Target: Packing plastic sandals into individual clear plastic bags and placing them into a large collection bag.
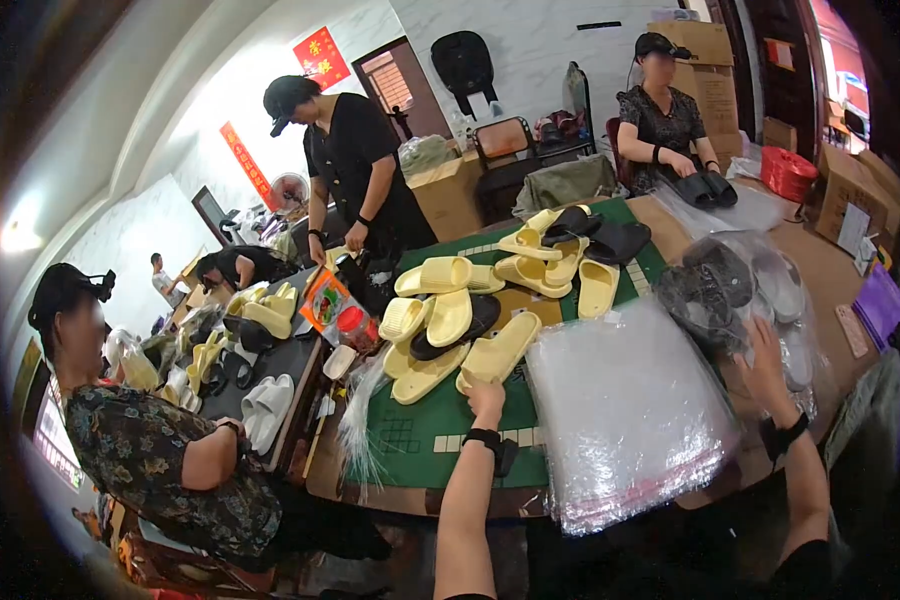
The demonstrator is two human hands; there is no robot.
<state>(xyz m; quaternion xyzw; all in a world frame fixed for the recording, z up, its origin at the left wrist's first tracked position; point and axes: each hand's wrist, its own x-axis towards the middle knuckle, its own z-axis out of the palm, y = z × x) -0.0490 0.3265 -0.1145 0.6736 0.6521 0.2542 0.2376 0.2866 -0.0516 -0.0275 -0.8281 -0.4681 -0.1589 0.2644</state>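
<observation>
My left hand (485, 400) is closed on the near end of a pale yellow slipper (508, 348), at the front of a loose pile. Other yellow slippers (446, 273) lie beyond it, mixed with black slippers (618, 241). On the right, my right hand (765, 355) has its fingers stretched out beside grey slippers (778, 285) in clear plastic; I cannot tell whether it touches the wrap. Between my hands lies a thick stack of clear plastic bags (620, 400), overhanging the table's front edge.
A green mat (410, 440) covers part of the table. White plastic strands (362, 425) and a red-lidded jar (355, 325) are at its left. A person (170, 450) stands left, another (350, 160) far left, and one (670, 130) handles black slippers across the table. Red twine (788, 172) sits far right.
</observation>
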